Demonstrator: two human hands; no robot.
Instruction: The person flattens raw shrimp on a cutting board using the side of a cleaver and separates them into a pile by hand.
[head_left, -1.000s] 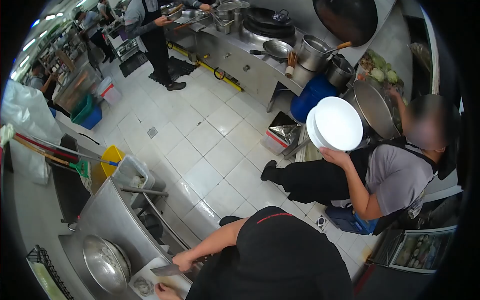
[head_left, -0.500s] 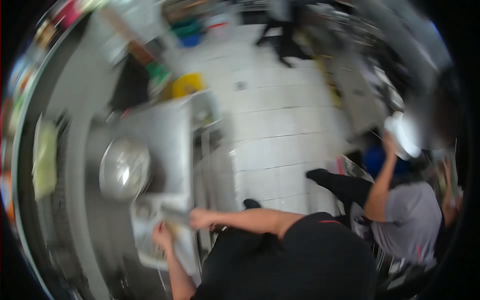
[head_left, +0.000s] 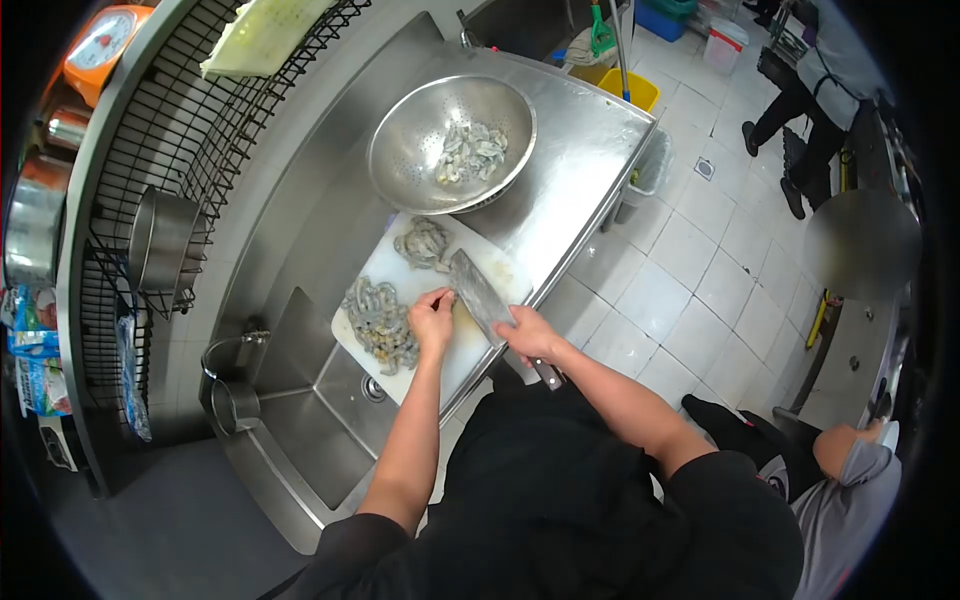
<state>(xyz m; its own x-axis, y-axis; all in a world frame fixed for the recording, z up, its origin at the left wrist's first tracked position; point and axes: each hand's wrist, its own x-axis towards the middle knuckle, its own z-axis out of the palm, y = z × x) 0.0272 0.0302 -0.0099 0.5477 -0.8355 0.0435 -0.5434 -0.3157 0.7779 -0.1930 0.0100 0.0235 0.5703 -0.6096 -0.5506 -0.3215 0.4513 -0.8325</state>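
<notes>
My right hand (head_left: 527,334) is wrapped round the dark handle of a cleaver (head_left: 480,298), whose broad blade lies over the white cutting board (head_left: 487,243). My left hand (head_left: 432,319) is closed in a pinch beside the blade's far end; what sits between its fingertips is too small to make out. A larger pile of raw grey shrimp (head_left: 378,325) lies on the board left of my left hand. Beyond the hands is a smaller pile of shrimp (head_left: 423,243). Just past the board, a steel colander (head_left: 392,157) holds more shrimp pieces.
The board reaches over a steel sink (head_left: 330,440), where a small pot (head_left: 236,405) sits by the tap. A wire rack (head_left: 190,130) with a pot (head_left: 163,240) runs along the left. A yellow bucket (head_left: 640,90) stands beyond the counter. Two other people are at right.
My view has swung toward the counter and sharpened, so the board and colander appear farther right. The cleaver stays in my right hand, and my left hand remains over the board.
</notes>
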